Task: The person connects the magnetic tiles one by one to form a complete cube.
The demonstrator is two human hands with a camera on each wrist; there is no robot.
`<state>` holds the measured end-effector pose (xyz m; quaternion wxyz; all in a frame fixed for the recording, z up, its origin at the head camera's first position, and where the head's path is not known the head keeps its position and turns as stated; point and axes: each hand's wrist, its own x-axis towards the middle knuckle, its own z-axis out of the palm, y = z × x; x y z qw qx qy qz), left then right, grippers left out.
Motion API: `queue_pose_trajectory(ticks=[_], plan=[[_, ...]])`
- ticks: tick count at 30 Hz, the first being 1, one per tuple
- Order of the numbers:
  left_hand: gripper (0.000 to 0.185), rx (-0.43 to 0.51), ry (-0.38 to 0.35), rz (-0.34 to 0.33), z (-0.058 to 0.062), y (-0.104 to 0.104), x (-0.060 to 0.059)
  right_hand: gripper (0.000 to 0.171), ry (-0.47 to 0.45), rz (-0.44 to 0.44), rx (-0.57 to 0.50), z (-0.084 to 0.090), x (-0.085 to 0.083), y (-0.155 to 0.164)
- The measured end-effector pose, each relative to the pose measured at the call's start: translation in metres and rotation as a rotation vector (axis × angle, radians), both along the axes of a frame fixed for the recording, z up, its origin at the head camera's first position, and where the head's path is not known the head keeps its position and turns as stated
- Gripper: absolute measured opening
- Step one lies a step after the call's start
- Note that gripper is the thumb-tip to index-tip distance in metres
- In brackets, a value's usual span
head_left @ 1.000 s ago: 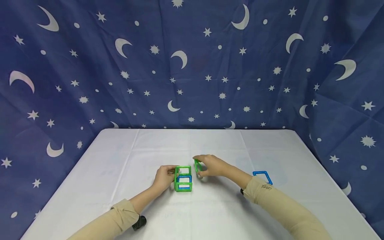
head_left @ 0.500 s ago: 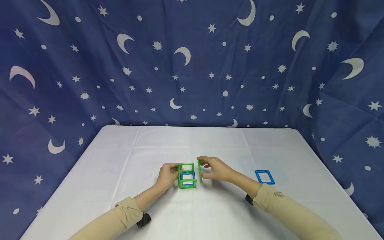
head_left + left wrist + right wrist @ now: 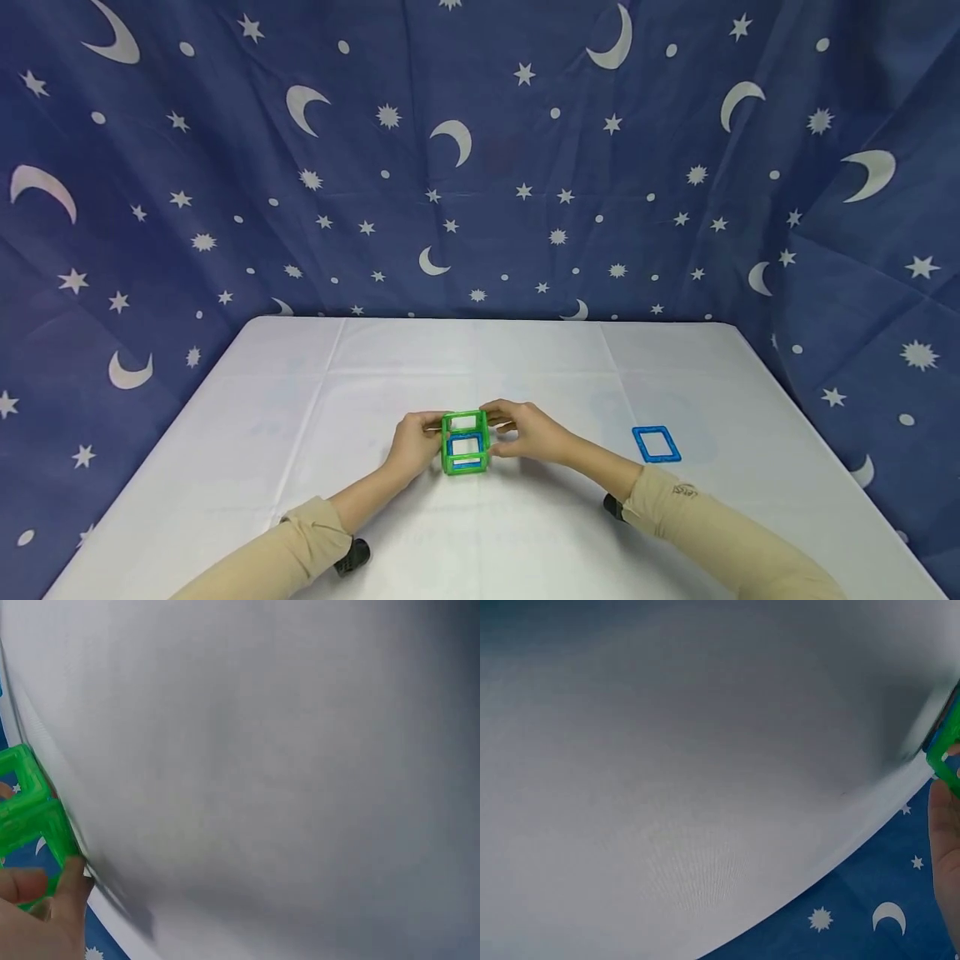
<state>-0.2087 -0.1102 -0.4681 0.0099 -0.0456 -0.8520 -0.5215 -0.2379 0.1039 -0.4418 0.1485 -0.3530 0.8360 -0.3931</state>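
A small open-topped box of square magnetic tile frames stands mid-table in the head view, with green walls [image 3: 467,471] around a blue base frame [image 3: 464,436]. My left hand [image 3: 412,446] grips its left green wall between thumb and fingers; the left wrist view shows fingertips on a green frame [image 3: 26,814]. On the opposite side my right hand [image 3: 534,432] pinches a green square tile [image 3: 484,433], which stands upright along the box's right edge. In the right wrist view a thumb lies against a green frame [image 3: 945,759], mostly cut off by the image edge.
A loose blue square tile [image 3: 663,458] lies flat on the white table [image 3: 555,525], right of the box and beyond the right forearm. A blue curtain [image 3: 495,242] with moons and stars hangs behind the table and along both sides.
My right hand has moved left with the green tile, closing the gap to the box's right side. My left hand has stayed at the left wall. The camera view has shifted slightly.
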Motion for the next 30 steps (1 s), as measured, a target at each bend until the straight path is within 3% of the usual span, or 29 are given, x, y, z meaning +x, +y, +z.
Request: queue_pose_trajectory(ticks=[4,9,12,19,24,30], plan=[[0.043,0.052,-0.109,-0.010,0.002,-0.006,0.007,0.060,0.003,0.010,0.061,-0.001,0.001,-0.001],[0.037,0.164,-0.236,0.091,0.006,-0.011,0.017,0.081,-0.021,0.024,0.142,-0.003,0.003,-0.004],[0.043,0.204,-0.284,0.102,0.009,-0.008,0.020,0.094,-0.021,0.016,0.177,-0.004,0.007,-0.006],[0.035,0.253,-0.313,0.107,0.016,-0.001,0.016,0.081,0.013,-0.044,0.088,-0.004,0.012,-0.012],[0.029,0.302,-0.348,0.129,0.018,0.001,0.014,0.077,-0.008,-0.066,0.072,-0.004,0.012,-0.012],[0.032,0.301,-0.338,0.124,0.019,0.000,0.014,0.073,0.008,-0.068,0.068,-0.005,0.012,-0.014]])
